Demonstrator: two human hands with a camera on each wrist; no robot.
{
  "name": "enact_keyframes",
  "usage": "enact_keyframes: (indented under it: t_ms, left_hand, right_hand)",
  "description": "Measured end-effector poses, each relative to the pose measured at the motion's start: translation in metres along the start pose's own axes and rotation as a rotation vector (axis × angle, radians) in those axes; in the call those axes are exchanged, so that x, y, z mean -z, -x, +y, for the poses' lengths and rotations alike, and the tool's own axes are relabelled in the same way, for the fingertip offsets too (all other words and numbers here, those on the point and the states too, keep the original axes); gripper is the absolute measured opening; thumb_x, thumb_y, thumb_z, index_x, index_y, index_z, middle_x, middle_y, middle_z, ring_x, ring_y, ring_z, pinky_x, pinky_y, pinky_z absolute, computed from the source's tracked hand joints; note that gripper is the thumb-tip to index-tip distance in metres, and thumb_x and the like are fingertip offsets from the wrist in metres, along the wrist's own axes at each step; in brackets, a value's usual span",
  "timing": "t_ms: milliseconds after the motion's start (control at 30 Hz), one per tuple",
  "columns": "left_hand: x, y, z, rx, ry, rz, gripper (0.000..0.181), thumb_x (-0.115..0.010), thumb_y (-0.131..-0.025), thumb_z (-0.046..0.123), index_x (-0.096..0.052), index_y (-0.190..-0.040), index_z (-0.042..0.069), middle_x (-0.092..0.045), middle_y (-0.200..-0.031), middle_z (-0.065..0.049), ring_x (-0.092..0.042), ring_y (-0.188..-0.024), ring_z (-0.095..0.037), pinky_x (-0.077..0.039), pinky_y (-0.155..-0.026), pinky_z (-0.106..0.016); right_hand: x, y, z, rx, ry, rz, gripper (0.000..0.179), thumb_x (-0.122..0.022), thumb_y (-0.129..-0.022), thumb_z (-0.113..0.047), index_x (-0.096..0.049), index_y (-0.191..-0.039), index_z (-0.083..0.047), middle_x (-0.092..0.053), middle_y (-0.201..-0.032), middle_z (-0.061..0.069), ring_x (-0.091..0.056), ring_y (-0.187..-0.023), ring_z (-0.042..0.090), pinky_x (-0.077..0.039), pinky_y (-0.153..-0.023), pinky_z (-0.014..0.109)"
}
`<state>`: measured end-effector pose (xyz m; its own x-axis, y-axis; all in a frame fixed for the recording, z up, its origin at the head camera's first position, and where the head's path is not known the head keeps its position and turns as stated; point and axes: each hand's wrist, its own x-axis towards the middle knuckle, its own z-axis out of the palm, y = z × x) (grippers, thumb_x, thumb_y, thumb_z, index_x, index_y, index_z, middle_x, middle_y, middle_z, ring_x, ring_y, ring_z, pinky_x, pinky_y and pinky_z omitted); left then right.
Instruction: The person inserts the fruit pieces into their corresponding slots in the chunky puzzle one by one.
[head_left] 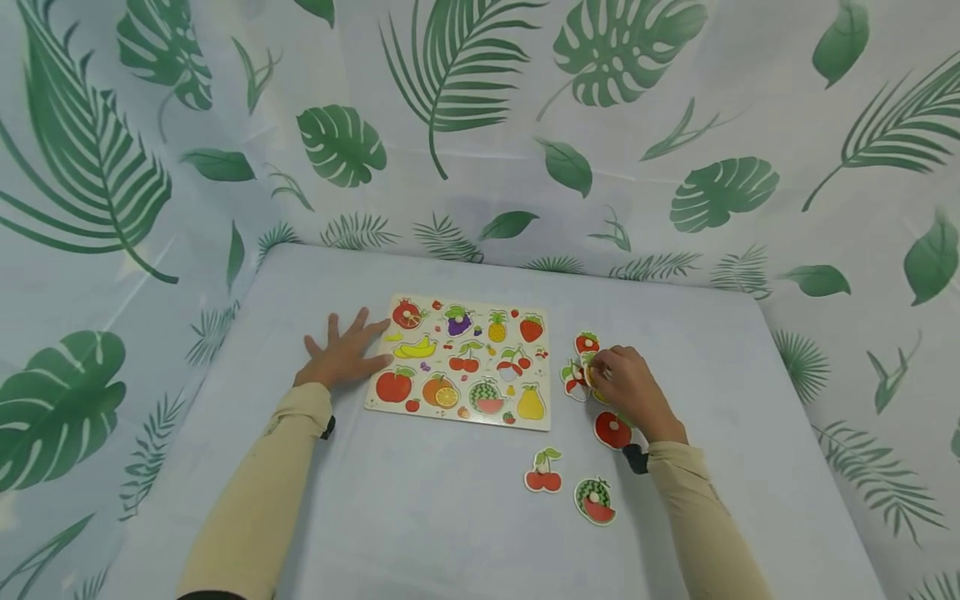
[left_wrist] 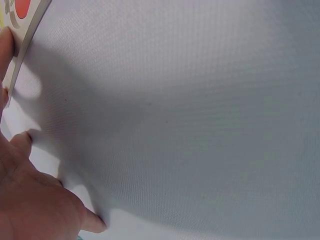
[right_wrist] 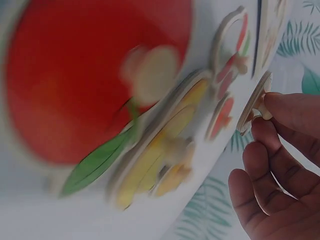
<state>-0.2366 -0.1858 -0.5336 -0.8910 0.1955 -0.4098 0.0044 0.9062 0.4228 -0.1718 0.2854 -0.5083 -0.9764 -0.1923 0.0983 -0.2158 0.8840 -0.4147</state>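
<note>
A wooden fruit puzzle board (head_left: 431, 327) lies flat on the cloth. My left hand (head_left: 343, 352) is spread at its left side, with a thumb and a fingertip on the edge; other fingers rest on the cloth. My right hand (head_left: 628, 385) is over a cluster of pieces right of the board. Its thumb and fingers pinch the knob of a puzzle piece (right_wrist: 256, 102), seen edge-on in the right wrist view, its picture turned away. Near that hand lie a strawberry piece (head_left: 587, 342), a red-and-white piece (head_left: 574, 382) and a round red fruit piece (head_left: 613, 431).
Closer to me lie a cherry piece (head_left: 543, 472) and a watermelon piece (head_left: 595, 501). A yellow piece (right_wrist: 145, 165) lies beyond the red one in the right wrist view. Leaf-print cloth (head_left: 480, 200) hangs behind the white table surface (head_left: 420, 517).
</note>
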Motion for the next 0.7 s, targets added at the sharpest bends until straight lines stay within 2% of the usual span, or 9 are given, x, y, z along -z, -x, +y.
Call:
enact_keyframes:
  t_ms: [133,333,700]
  left_hand:
    - [0.000,-0.001,0.000,0.002,-0.004,-0.001,0.081,-0.061,-0.105,0.053,-0.025,-0.172,0.025,0.004,-0.180,-0.014,0.024,-0.156,-0.054,0.017,-0.110,-0.084]
    - [0.001,0.001,0.002,0.008,0.000,0.001,0.081,-0.061,-0.105,0.051,-0.026,-0.172,0.025,0.004,-0.180,-0.014,0.024,-0.156,-0.053,0.018,-0.110,-0.084]
    - [0.000,-0.002,-0.001,-0.007,0.002,0.001,0.081,-0.061,-0.104,0.053,-0.026,-0.172,0.026,0.004,-0.180,-0.014,0.025,-0.156,-0.053,0.018,-0.109,-0.084]
  right_hand:
    - [-0.005,-0.008,-0.007,0.046,-0.005,0.017,0.004,-0.076,-0.094,0.004,-0.073,-0.097,0.003,-0.067,-0.090,0.011,-0.056,-0.089,0.032,-0.054,-0.077,0.046]
    - [-0.011,-0.021,-0.017,0.109,-0.010,0.024,0.005,-0.075,-0.094,0.004,-0.073,-0.098,0.001,-0.069,-0.093,0.012,-0.058,-0.090,0.032,-0.054,-0.078,0.047]
    - [-0.023,-0.047,-0.040,0.129,-0.023,-0.029,0.005,-0.074,-0.097,0.001,-0.075,-0.102,0.002,-0.069,-0.094,0.011,-0.059,-0.094,0.032,-0.054,-0.085,0.047]
